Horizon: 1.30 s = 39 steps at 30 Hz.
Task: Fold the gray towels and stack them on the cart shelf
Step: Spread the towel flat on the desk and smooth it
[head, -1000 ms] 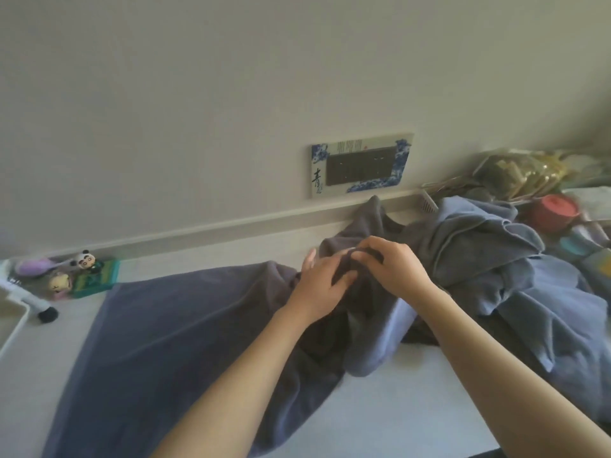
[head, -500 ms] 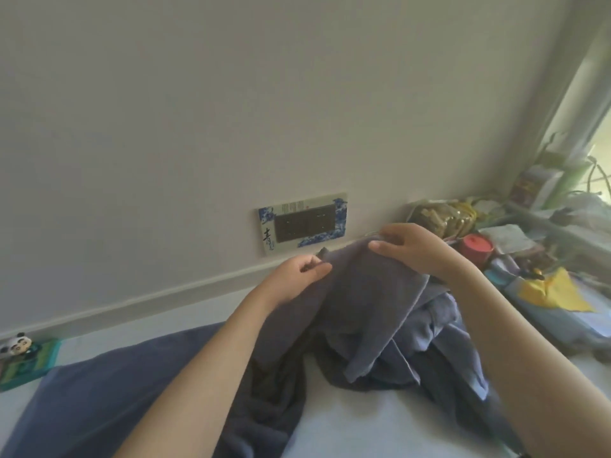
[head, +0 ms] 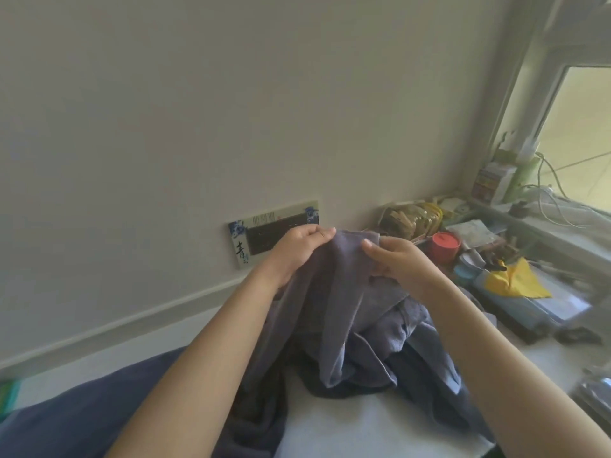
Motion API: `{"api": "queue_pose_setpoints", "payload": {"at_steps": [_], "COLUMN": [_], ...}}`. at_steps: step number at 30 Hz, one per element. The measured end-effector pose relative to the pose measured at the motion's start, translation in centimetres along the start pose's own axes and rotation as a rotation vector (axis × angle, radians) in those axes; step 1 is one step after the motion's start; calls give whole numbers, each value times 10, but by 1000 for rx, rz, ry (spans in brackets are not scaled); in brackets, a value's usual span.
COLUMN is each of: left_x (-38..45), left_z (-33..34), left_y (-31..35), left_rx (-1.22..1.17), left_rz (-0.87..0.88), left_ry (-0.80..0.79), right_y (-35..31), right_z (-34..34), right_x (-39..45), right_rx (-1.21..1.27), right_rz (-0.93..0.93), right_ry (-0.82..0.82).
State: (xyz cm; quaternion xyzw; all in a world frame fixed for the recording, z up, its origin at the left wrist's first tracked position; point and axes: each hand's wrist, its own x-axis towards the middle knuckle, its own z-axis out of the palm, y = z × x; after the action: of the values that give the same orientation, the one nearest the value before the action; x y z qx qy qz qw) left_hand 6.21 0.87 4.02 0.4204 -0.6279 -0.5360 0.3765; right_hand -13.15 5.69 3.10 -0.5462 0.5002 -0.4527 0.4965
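A gray towel (head: 344,299) hangs lifted above the white surface (head: 357,428), held up by its top edge. My left hand (head: 294,249) pinches the upper left part of that edge. My right hand (head: 393,262) grips the towel a short way to the right, fingers curled into the cloth. The towel's lower part drapes in folds onto more gray towel cloth (head: 426,355) bunched below. Another gray towel (head: 69,424) lies spread flat at the lower left, partly hidden by my left forearm. No cart shelf is in view.
A wall stands close behind, with a blue-and-white framed panel (head: 261,233). To the right lie a red-lidded jar (head: 444,246), a yellow cloth (head: 515,279), bags, boxes and cables on a sill below a window (head: 582,133).
Both hands have lifted the towel's edge higher and spread slightly apart along it. The view has swung up and to the right, showing the window.
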Motion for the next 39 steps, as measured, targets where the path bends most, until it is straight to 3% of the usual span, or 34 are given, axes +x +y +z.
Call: {"api": "queue_pose_setpoints", "payload": {"at_steps": [3, 6, 11, 16, 19, 22, 31, 35, 39], "left_x": [0, -1, 7, 15, 27, 42, 91, 116, 132], "left_z": [7, 14, 13, -7, -22, -36, 16, 55, 95], "left_y": [5, 14, 24, 37, 41, 45, 67, 79, 69], "left_rx": [235, 277, 68, -224, -286, -278, -282, -315, -248], "left_rz": [-23, -18, -2, 43, 76, 120, 165, 167, 113], "left_ry": [-140, -204, 120, 346, 492, 575, 464, 369, 244], "right_y": [-7, -13, 0, 31, 32, 18, -78, -92, -55], "right_z": [6, 14, 30, 35, 18, -15, -89, -116, -142], "right_x": [2, 7, 0, -22, -27, -32, -59, -62, -57], "right_rx": [1, 14, 229, -137, -326, -266, -182, -366, -532], "right_rz": [-122, -151, 59, 104, 230, 275, -69, -69, 43], "right_ry": [148, 226, 111, -239, -314, -325, 404, 587, 712]}}
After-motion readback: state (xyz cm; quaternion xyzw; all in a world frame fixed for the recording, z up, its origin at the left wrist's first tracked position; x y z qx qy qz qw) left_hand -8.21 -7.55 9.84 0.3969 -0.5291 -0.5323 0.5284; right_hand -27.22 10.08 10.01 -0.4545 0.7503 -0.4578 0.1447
